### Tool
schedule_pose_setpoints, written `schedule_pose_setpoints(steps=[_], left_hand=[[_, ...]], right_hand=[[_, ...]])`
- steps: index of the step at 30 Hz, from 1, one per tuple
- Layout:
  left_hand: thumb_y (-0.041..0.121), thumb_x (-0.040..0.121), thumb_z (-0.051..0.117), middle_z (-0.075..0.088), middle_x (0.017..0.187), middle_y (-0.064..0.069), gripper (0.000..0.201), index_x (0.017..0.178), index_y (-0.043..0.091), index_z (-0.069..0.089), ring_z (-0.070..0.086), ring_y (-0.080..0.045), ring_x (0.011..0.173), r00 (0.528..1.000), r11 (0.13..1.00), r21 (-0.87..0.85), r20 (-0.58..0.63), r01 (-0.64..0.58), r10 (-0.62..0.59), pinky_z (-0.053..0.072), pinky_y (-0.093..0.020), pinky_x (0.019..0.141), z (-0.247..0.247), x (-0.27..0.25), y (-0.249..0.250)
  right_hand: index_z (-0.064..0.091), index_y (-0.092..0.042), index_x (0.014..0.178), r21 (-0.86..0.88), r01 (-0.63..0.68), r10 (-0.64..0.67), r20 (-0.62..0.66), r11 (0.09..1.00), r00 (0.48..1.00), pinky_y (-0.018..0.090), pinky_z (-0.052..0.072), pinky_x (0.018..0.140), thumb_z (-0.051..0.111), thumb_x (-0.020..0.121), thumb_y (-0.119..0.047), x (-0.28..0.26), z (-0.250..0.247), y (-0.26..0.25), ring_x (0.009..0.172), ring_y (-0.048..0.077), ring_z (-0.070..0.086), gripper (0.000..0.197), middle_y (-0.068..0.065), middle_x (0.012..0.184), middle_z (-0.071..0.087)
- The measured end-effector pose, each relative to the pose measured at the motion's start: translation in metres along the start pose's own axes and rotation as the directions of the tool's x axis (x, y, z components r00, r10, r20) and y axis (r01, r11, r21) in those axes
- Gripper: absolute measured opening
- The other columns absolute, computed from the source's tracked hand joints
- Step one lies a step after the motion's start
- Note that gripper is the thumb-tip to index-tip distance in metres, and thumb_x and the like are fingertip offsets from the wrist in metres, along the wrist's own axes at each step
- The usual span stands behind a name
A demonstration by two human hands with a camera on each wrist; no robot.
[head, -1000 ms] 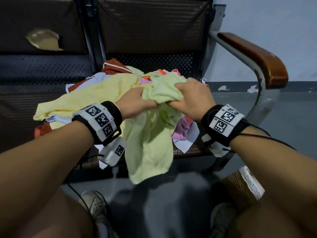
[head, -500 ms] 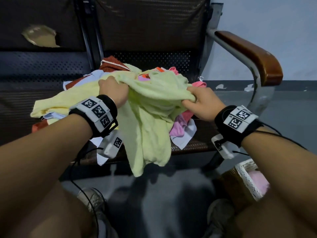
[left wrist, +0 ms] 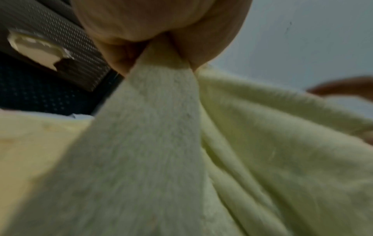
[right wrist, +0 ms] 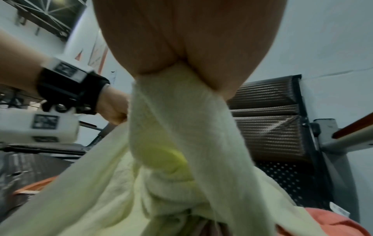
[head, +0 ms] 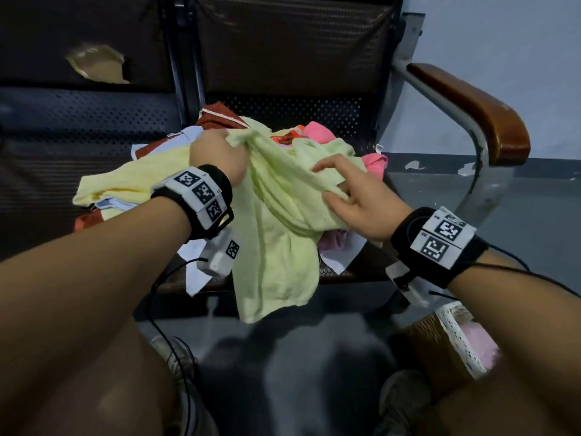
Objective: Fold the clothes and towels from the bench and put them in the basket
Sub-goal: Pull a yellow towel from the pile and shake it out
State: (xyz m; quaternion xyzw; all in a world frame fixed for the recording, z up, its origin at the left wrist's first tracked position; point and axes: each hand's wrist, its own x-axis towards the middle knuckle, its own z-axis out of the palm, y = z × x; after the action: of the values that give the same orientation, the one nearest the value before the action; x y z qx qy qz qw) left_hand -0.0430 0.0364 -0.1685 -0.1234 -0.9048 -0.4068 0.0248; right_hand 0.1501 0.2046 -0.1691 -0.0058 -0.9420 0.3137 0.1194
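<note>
A light green towel [head: 276, 221] lies over the clothes pile on the bench, and its lower part hangs past the seat's front edge. My left hand [head: 232, 146] grips one bunched corner at the back of the pile; in the left wrist view the towel [left wrist: 161, 143] runs out of that fist [left wrist: 161, 32]. My right hand [head: 339, 190] pinches the towel's right edge between thumb and lower fingers, with the index finger stretched out over the cloth. The right wrist view has the towel [right wrist: 181, 127] coming out of the palm [right wrist: 181, 39]. The towel is drawn loosely between both hands.
Under the towel lie a yellow cloth [head: 125, 180], a rust-red garment [head: 217, 118], pink items [head: 374, 162] and white pieces [head: 339, 256]. A wicker basket [head: 424, 338] with a lace liner and something pink stands on the floor at lower right. The wooden armrest [head: 471, 105] rises on the right.
My hands have moved apart from the middle, spreading the towel. The left hand carried its corner back and to the left. The right hand's upper fingers have opened out over the cloth.
</note>
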Motion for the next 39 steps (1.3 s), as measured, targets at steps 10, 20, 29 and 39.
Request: schedule_pose_setpoints(steps=[10,20,29,39], left_hand=[[0.003,0.096,0.04,0.067,0.08,-0.009,0.026,0.106,0.002,0.064,0.067,-0.023,0.071,0.877,0.61,-0.664,0.467,0.432,-0.113,0.055,-0.028,0.053,0.002,-0.04,0.042],[-0.001,0.093,0.046,0.071,0.091,-0.013,0.023,0.106,0.0,0.065,0.07,-0.027,0.08,0.944,0.655,-0.695,0.314,0.298,-0.096,0.06,-0.03,0.058,-0.002,-0.026,0.034],[-0.003,0.084,0.068,0.067,0.072,-0.004,0.017,0.078,0.013,0.07,0.069,-0.019,0.068,0.926,0.822,-0.545,0.373,0.167,0.059,0.058,-0.025,0.058,0.001,-0.019,0.011],[0.009,0.093,0.035,0.074,0.093,-0.018,0.035,0.112,0.006,0.064,0.075,-0.03,0.067,0.934,0.794,-0.527,0.328,0.303,-0.138,0.054,-0.026,0.049,-0.004,-0.006,0.003]], right_hand=[[0.078,-0.021,0.096,-0.205,-0.167,0.215,0.237,0.964,0.948,0.039,0.053,0.083,0.052,0.09,-0.062,0.01,0.051,-0.018,0.087,0.017,0.066,0.049,-0.004,0.09,0.075],[0.05,-0.012,0.061,-0.003,-0.498,0.485,-0.219,0.867,0.847,0.034,0.035,0.06,0.048,0.096,-0.03,0.028,0.044,0.005,0.067,0.032,0.054,0.04,0.008,0.062,0.052],[0.067,-0.017,0.08,0.271,-0.382,0.454,-0.29,0.883,0.843,0.037,0.048,0.089,0.05,0.098,-0.037,0.025,0.017,0.005,0.09,0.022,0.061,0.032,-0.006,0.083,0.065],[0.064,-0.009,0.083,-0.259,-0.292,0.329,0.112,0.921,0.937,0.032,0.035,0.062,0.048,0.105,-0.032,0.004,-0.007,0.04,0.068,0.017,0.052,0.036,0.002,0.077,0.06]])
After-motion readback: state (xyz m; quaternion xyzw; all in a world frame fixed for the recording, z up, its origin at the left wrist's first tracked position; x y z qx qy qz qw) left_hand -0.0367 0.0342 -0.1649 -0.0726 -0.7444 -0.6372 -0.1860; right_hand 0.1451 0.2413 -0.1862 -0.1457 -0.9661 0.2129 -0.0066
